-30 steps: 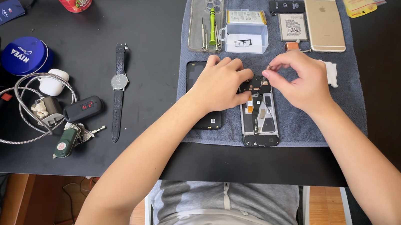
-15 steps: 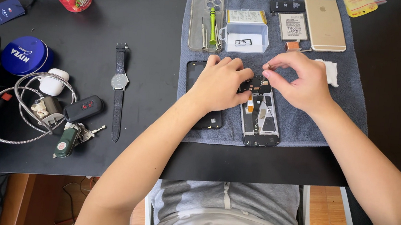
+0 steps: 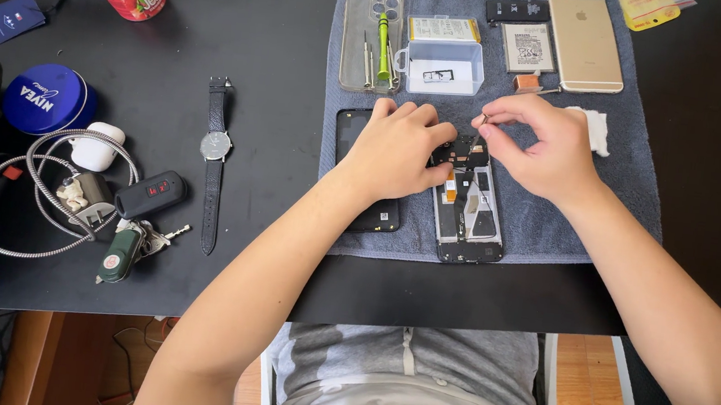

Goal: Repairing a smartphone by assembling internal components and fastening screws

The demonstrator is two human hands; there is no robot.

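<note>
A person worked over an opened phone [image 3: 469, 206] lying face down on a grey towel [image 3: 629, 152] on a black table [image 3: 260, 55]. The left hand [image 3: 396, 148] lay flat, fingers curled on the phone's top edge and pinning it; the right hand [image 3: 541, 146] pinched a tiny part, too small to identify, just above it. The exposed insides looked light, stiff and fragile, best held by the frame's sides. A wristwatch [image 3: 215, 154] lay well apart to the left.

right hand [image 3: 540, 149] lifted slightly off the opened phone [image 3: 467, 201], pinched grip raised, left hand [image 3: 396, 148] unmoved
</note>
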